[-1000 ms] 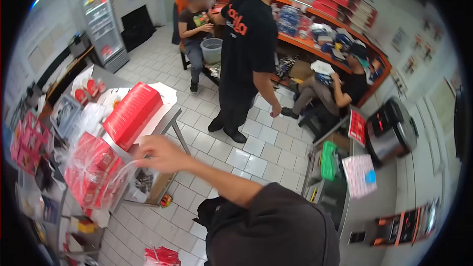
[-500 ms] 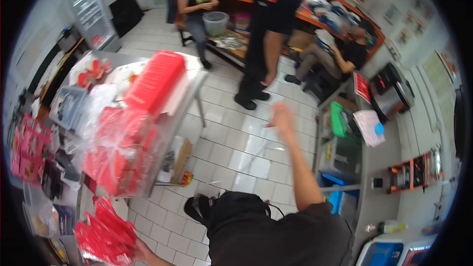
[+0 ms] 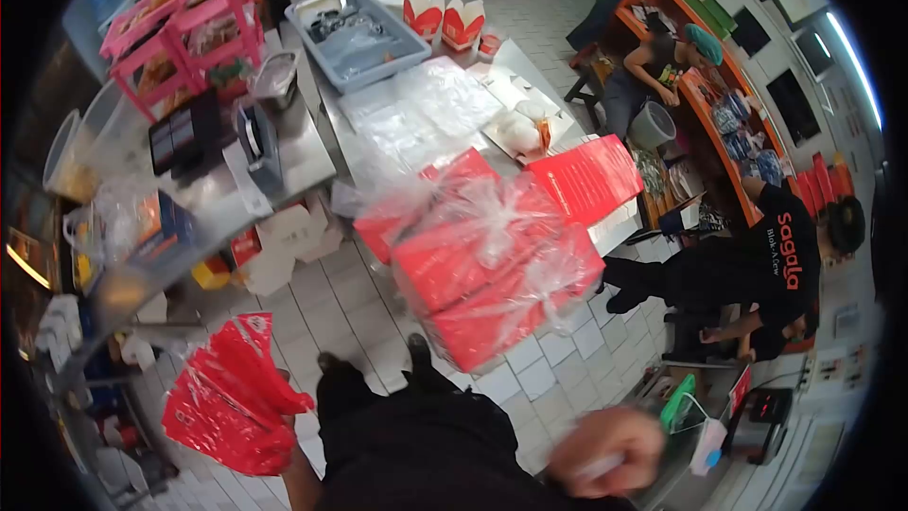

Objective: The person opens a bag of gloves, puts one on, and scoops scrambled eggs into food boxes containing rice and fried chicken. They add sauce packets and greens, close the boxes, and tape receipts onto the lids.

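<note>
Right hand (image 3: 605,449) near, low right, blurred, curled; something pale between fingers, grip unclear. Left hand near left, mostly hidden behind red bag (image 3: 232,397) it gripped; bag hung beside dark trousers, long axis tilted, top pointed far-right. Farther, on steel table (image 3: 312,156): one clear-wrapped bundle of red boxes (image 3: 492,265), long axis ran near-right. Far: one grey tray (image 3: 364,33), two red-white cartons (image 3: 445,19).

Glossy red plastic bag (image 3: 230,397), clear crinkled film over red cartons (image 3: 492,265), brushed-metal table (image 3: 312,156).
</note>
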### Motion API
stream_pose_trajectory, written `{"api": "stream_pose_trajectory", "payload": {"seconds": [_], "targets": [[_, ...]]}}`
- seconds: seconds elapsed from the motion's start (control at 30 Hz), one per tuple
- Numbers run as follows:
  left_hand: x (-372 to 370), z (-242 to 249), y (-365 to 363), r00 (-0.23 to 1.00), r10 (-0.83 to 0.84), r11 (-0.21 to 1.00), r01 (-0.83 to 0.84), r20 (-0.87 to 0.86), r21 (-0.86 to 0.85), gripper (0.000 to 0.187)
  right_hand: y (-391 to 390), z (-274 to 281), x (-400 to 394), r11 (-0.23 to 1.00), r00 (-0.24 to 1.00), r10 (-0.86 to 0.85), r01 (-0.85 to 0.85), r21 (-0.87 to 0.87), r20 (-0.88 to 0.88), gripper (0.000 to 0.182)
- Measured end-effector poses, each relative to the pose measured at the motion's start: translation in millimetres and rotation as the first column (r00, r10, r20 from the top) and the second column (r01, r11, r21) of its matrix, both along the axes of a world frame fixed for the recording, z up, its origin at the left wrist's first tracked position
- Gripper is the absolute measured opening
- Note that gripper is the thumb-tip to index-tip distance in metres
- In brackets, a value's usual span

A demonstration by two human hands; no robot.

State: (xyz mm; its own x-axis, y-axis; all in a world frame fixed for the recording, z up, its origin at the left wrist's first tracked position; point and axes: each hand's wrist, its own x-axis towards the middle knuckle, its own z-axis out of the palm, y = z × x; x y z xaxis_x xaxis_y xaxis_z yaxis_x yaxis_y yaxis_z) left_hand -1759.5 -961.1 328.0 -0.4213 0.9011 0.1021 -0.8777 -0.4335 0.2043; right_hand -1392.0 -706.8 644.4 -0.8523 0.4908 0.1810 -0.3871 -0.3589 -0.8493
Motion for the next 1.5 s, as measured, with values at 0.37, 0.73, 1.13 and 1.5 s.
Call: {"api": "stream_pose_trajectory", "payload": {"seconds": [0.37, 0.73, 1.13, 1.5], "targets": [[-256, 5, 122, 0.818, -0.551, 0.807, 0.472, -0.165, -0.355, 0.078, -37, -133, -266, 0.669, 0.41, -0.732, 0.277, 0.69, 0.545, 0.011], [-262, -35, 187, 0.642, -0.764, 0.491, 0.642, 0.064, -0.589, 0.102, -60, -256, -320, 0.931, 0.221, -0.2, 0.346, 0.115, 0.955, 0.061], [-169, -235, 196, 0.514, -0.856, 0.286, 0.563, 0.057, -0.775, 0.094, -32, -473, -344, 0.668, 0.002, -0.357, 0.7, 0.254, 0.934, 0.045], [-110, -279, 277, 0.302, -0.951, 0.258, 0.675, -0.06, -0.692, 0.089, 27, -444, -293, 0.594, -0.212, -0.487, 0.63, 0.5, 0.847, 0.026]]}}
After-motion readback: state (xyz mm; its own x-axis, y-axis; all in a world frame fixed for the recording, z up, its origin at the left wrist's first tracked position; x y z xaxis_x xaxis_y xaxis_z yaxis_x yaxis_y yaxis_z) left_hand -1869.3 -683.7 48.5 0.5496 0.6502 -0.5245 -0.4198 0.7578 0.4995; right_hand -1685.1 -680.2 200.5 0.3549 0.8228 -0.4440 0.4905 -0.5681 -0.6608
